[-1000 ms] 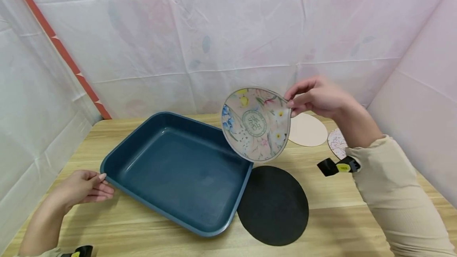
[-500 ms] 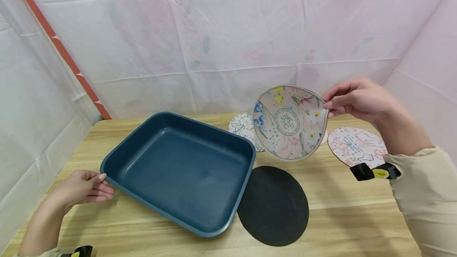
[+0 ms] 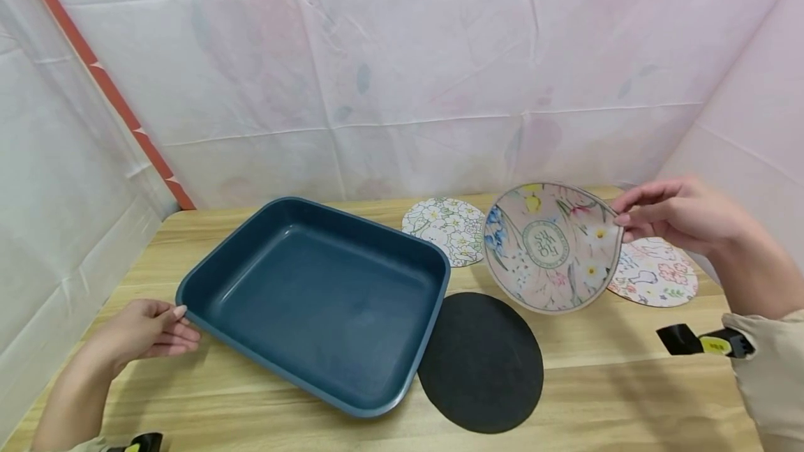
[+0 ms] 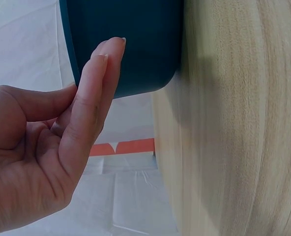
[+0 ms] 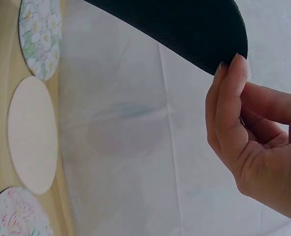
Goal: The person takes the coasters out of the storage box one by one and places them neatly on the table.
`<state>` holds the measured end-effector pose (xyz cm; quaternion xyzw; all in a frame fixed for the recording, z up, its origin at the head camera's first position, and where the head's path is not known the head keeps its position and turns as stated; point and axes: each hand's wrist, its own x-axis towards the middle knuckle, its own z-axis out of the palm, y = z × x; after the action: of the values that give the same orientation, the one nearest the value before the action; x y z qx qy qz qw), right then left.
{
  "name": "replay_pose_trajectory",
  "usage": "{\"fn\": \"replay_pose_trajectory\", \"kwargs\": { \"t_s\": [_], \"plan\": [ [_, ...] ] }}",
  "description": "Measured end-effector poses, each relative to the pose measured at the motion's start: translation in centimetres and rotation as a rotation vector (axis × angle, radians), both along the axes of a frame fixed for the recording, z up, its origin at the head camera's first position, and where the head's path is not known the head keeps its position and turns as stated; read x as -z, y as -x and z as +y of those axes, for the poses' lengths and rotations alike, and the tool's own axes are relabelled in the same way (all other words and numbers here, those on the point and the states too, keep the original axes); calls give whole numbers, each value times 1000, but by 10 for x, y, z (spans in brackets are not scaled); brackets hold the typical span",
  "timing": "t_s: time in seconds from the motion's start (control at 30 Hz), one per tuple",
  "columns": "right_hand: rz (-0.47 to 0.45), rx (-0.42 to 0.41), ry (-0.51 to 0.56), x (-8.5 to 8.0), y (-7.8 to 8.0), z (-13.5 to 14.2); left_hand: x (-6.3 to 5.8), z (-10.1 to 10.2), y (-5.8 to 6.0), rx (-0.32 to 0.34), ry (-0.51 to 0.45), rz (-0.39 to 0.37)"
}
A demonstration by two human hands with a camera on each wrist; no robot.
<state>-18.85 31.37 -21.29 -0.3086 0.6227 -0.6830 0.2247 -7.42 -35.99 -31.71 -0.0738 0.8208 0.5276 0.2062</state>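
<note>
My right hand [image 3: 697, 222] pinches the right edge of a round floral mat [image 3: 546, 246] and holds it tilted above the table's back right. Its black textured underside shows in the right wrist view. At the other side, my left hand [image 3: 147, 330] pinches the near left corner of a dark blue rectangular tray [image 3: 314, 312] between thumb and fingers. The left wrist view has the thumb at the tray's rim [image 4: 72, 59], with two fingers extended along the outer wall. A round black mat [image 3: 480, 361] lies flat against the tray's right side.
Along the back lie a white-flowered round mat [image 3: 442, 229] and a pink-patterned one [image 3: 659, 274]. Between them in the right wrist view is a plain cream round mat [image 5: 32, 135], hidden in the head view. Pale cloth walls [image 3: 408, 75] enclose the wooden table [image 3: 251, 410].
My right hand has carried the floral mat rightward from over the tray's edge, and lower in the last half second. The flowered and pink mats came into view. Left hand and tray stayed still.
</note>
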Motion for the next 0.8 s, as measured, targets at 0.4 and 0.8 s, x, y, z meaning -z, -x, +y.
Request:
{"fn": "replay_pose_trajectory", "kwargs": {
  "t_s": [0.4, 0.8],
  "plan": [
    [-29, 16, -24, 34, -22, 34, 0, 1, 0, -7, -11, -4],
    [-83, 17, -14, 56, -37, 59, 0, 1, -1, -1, -19, 5]
  ]
}}
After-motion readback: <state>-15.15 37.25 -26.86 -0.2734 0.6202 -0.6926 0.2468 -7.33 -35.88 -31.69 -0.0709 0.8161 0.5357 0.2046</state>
